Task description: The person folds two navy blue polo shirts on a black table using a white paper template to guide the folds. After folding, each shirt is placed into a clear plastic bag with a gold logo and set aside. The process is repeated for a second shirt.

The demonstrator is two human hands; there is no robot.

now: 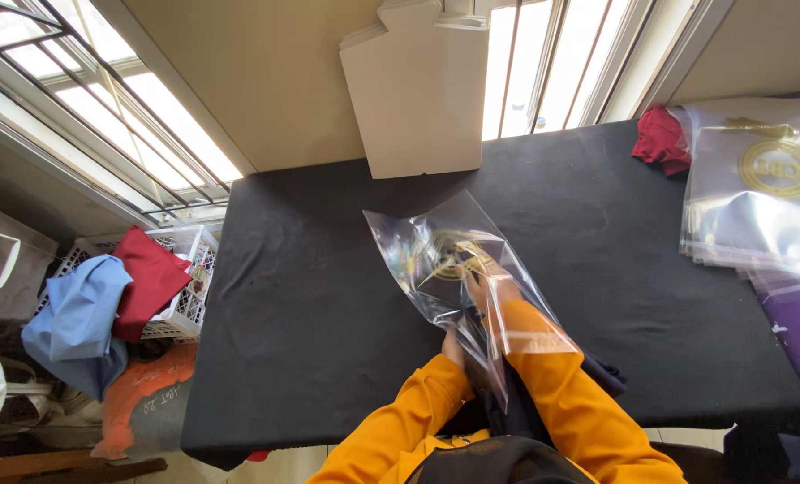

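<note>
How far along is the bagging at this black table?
Done: nothing visibly packed. In hand: right hand is inside a clear plastic bag, left hand grips its mouth. Left: a stack of empty bags, a red garment beside it, more clothes in the basket.

Home garment-packing corner: bag stack (758, 193), clothes basket (180, 278).

I am watching through a single head-worn camera, looking steeply down from above the wearer's orange sleeves (543, 403), facing across the black desk (328, 296) toward the barred windows (552, 63), sitting close over the near edge.
</note>
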